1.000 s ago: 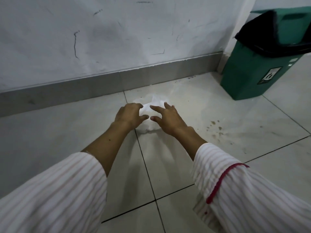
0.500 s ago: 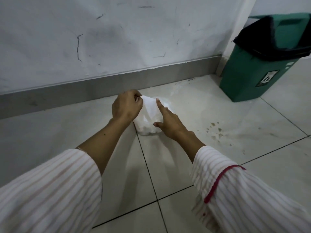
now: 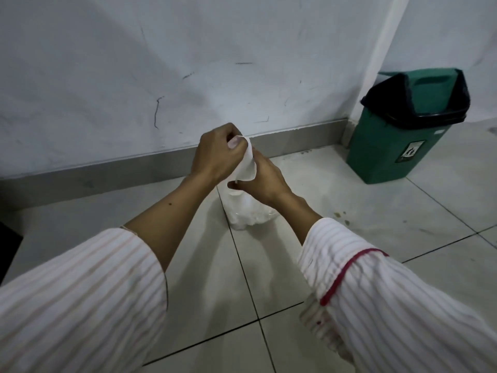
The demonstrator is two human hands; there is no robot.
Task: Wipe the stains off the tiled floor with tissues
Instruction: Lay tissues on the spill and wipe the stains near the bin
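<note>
Striped sleeves (image 3: pixel 80 297), near. Left hand (image 3: pixel 217 154) pinches a tissue (image 3: pixel 246 168) by its upper end; right hand (image 3: pixel 262 181) grips its lower end, long axis near-vertical. Tissue pack (image 3: pixel 250 214) on tiled floor (image 3: pixel 269 265) directly beneath. Stains (image 3: pixel 341 215) lie right, nearer the right hand. Green bin (image 3: pixel 403 130), far right.

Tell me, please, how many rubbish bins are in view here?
1. A green bin with a black liner stands on the tiled floor at the right, beside the wall corner. Others may lie outside the frame.
</note>
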